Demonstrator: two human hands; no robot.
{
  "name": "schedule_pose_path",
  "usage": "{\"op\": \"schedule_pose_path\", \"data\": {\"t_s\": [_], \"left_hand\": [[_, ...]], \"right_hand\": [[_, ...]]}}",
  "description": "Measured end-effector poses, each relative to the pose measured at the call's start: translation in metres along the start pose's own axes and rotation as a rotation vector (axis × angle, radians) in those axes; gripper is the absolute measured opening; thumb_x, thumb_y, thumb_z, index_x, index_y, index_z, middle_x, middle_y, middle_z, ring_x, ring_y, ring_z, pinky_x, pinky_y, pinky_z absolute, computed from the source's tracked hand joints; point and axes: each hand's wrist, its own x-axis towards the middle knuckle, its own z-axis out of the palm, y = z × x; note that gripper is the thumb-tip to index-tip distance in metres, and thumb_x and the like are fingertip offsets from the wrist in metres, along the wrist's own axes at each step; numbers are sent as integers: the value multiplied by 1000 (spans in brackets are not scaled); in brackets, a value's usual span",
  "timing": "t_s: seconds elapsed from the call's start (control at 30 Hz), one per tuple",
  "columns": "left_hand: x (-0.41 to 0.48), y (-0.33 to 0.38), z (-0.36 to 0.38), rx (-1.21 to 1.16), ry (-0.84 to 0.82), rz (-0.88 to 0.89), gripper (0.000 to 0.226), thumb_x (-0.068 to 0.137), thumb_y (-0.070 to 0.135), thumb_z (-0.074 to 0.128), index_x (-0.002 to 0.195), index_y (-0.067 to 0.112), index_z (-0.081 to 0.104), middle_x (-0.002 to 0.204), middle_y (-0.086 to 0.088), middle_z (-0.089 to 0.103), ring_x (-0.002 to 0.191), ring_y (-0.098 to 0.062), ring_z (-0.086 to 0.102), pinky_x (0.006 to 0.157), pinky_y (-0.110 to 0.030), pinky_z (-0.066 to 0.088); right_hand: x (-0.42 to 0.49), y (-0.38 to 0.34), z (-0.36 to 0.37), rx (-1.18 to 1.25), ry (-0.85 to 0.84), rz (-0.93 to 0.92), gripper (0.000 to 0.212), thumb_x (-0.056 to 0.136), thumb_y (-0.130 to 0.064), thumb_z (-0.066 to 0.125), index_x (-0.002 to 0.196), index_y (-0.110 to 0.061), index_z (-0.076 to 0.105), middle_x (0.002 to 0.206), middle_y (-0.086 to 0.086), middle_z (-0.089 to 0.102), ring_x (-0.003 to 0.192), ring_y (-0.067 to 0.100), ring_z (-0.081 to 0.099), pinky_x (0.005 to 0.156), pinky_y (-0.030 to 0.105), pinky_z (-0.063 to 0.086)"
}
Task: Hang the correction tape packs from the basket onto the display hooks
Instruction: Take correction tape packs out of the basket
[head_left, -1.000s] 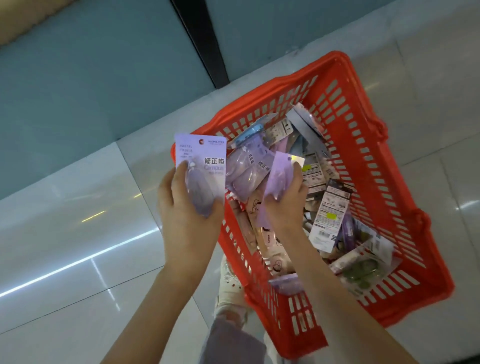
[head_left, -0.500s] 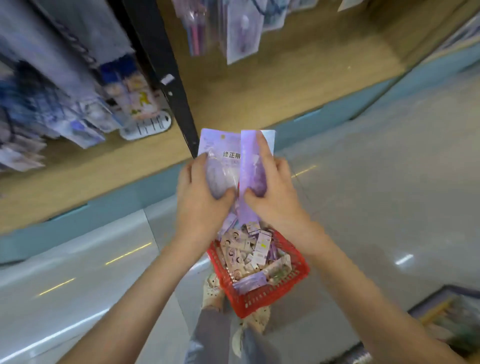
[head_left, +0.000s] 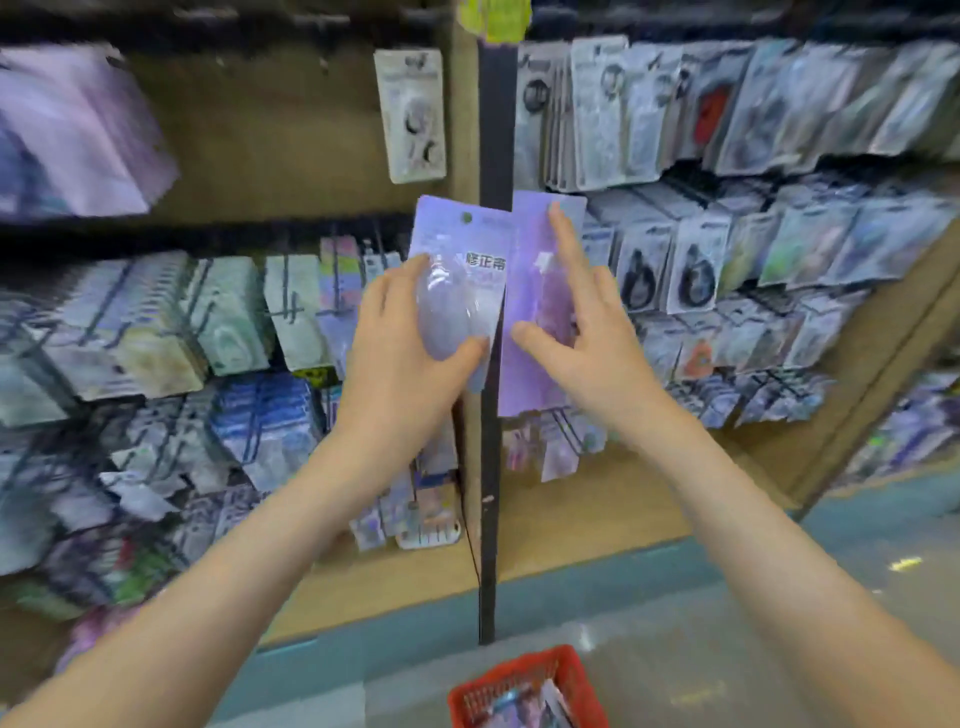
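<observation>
My left hand (head_left: 400, 343) grips a lilac correction tape pack (head_left: 457, 249) with a clear blister, its printed face toward me. Right beside it, my right hand (head_left: 582, 332) holds a second lilac pack (head_left: 535, 374) with its plain back showing; the thumb is under its lower part and the index finger lies straight along the card. Both packs are raised in front of the black upright post (head_left: 491, 467) of the display. The red basket (head_left: 519, 675) sits on the floor at the bottom edge, with more packs inside.
Wire display hooks (head_left: 291, 312) loaded with carded stationery fill the left bay. Rows of hanging packs (head_left: 727, 130) fill the right bay. One white pack (head_left: 413, 114) hangs alone above my hands. The wooden shelf base (head_left: 597, 519) lies below.
My view swung up from the basket to the display wall. Both hands lifted a pack each from the basket up to the height of the hooks.
</observation>
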Motion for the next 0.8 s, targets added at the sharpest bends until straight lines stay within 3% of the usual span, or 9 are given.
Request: {"op": "schedule_pose_path", "data": {"t_s": [0.1,0.17,0.23,0.33,0.47,0.63,0.73,0.8], "left_hand": [[29,13,-52,33,120,160,73,79,16,78,141,4,41,139,-10,44,115,9,29,93,8,12],[48,13,-83,61,181,243,73,78,18,79,140,4,42,137,-11,45,112,12,26,95,7,13],[69,8,-112,76,227,288,74,78,21,79,140,5,42,137,-10,46,117,8,30,96,7,14],[103,-9,-151,97,267,360,75,78,23,80,140,4,42,137,-11,46,122,1,33,97,7,14],[148,-43,-194,138,299,415,75,77,23,80,140,3,43,137,-13,47,124,-9,34,96,7,13],[188,-80,-237,134,346,404,74,79,19,78,141,4,40,138,-14,45,124,-10,32,92,10,12],[207,-91,-250,98,352,369,74,82,22,76,144,8,37,142,-10,42,129,-13,34,93,7,13],[217,-95,-254,91,355,364,74,84,25,74,145,11,35,143,-8,40,131,-15,35,97,-1,17]], "right_hand": [[34,-46,5,5,55,-118,84,90,-10,61,153,-33,10,122,17,44,76,9,37,72,2,34],[56,-74,16,13,78,-173,84,90,-10,61,152,-35,11,117,18,45,79,10,42,73,3,34],[79,-98,31,13,104,-227,84,90,-12,62,153,-35,11,110,14,45,79,6,44,73,3,33],[119,-128,58,-5,153,-306,85,89,-12,64,154,-31,13,124,13,46,94,2,45,78,-1,30],[172,-159,93,-58,216,-343,85,89,-15,63,154,-36,12,94,-5,37,71,-5,44,71,2,31],[224,-169,111,-127,277,-254,81,91,-15,57,153,-40,9,95,-6,36,76,5,46,68,1,31],[250,-168,103,-153,287,-155,78,94,-16,53,153,-42,8,113,0,42,83,5,47,71,8,34],[267,-168,93,-190,307,-120,77,94,-16,52,153,-42,9,137,9,37,104,17,51,85,24,41]]}}
